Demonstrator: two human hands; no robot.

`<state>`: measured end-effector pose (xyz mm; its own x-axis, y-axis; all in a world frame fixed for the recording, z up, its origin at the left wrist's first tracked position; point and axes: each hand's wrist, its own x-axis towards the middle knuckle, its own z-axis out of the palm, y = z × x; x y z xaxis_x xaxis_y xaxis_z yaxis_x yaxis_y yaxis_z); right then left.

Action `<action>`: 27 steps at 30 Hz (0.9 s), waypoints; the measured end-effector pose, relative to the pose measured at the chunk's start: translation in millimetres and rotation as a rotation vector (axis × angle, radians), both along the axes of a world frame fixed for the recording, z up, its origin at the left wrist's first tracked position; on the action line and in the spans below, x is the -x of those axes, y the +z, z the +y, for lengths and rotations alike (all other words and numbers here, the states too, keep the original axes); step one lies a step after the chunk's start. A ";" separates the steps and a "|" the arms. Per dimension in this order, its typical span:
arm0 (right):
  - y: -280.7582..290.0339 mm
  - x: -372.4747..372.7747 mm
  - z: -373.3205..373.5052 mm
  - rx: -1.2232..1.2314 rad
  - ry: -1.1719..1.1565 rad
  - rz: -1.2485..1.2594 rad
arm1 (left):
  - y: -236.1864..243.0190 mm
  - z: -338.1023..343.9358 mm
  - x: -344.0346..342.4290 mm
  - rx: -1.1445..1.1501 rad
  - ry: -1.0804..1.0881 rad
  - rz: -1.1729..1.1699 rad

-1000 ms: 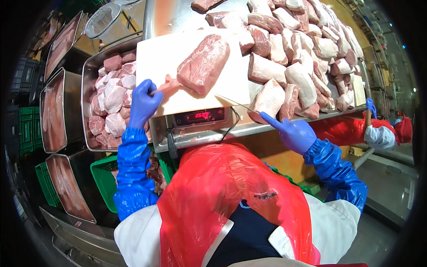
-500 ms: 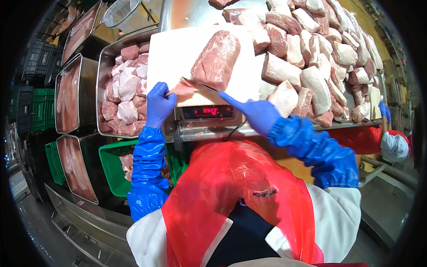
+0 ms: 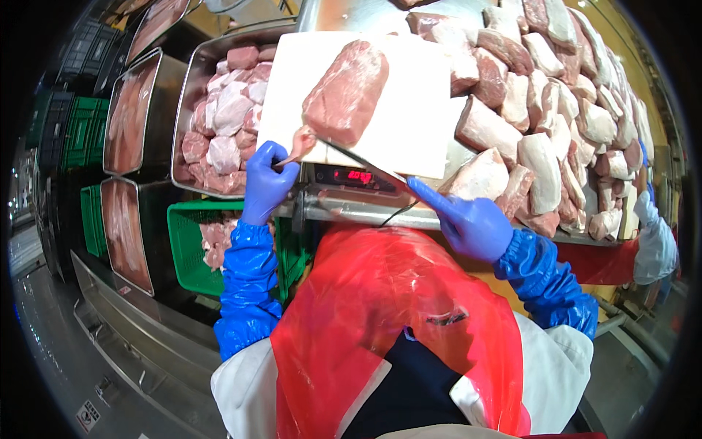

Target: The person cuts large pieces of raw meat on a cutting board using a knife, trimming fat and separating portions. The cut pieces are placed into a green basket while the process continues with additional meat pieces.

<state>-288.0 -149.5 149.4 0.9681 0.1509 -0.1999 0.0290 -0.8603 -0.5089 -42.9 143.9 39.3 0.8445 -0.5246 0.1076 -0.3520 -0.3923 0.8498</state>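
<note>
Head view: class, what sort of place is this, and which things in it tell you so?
Probably a meat-cutting room: many slabs of raw meat on a metal table, a metal tub of more meat, and a knife in the gloved right hand.

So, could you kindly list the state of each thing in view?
Left hand: closed on the meat strip.
Meat strip: pinched, extending over the cutting board.
Right hand: closed on the knife, forefinger extended.
Knife: held, blade over the cutting board's edge.
Large meat piece: lying on the cutting board.
Scale display: lit, red.
Metal tub: loaded with meat pieces.
Green crate: holding meat.
</note>
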 end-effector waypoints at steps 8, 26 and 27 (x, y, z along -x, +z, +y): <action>-93.5 -169.7 103.3 -0.073 -0.180 -0.410 | -5.0 -11.6 -18.4 0.042 -0.018 -0.196; -45.1 -57.4 19.1 0.304 -0.047 0.060 | -32.6 82.0 -88.3 0.243 0.161 -0.283; -36.1 -37.7 3.8 0.318 -0.043 0.118 | -27.0 109.9 -98.1 0.197 0.247 -0.207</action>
<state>-250.3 -145.8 113.3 0.9398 0.0225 -0.3410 -0.0537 -0.9757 -0.2124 55.3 253.8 12.3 0.8930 -0.2599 0.3674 -0.4390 -0.3228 0.8385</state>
